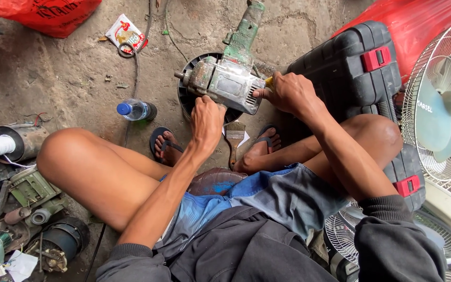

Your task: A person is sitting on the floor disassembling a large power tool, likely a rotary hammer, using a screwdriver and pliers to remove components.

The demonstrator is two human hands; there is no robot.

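Bare, cracked concrete floor [69,73] w/ dust and scraps; work is done low on the ground, the person seated w/ knees spread and feet in dark sandals. An old power drill [225,78], grey metal body w/ worn green handle pointing away, is rested on a round black fan housing [186,99] between the feet. The left hand [207,122] is stretched forward, arm nearly straight, palm pressed down on the near side of the drill body, fingers curled over it. The right hand [288,93] is closed around a yellow-handled tool [269,81], prob. a screwdriver, its tip set against the vented end of the drill; wrist bent inward, forearm passing over the right knee. A paintbrush [234,137] is laid on the floor just below the drill. A small water bottle [135,110] w/ blue cap lies to the left. A black tool case [351,73] w/ red latches sits at the right, beside a white fan [442,99]. Motor parts and a wire spool [1,145] are piled at the left edge; red plastic bags at both top corners.
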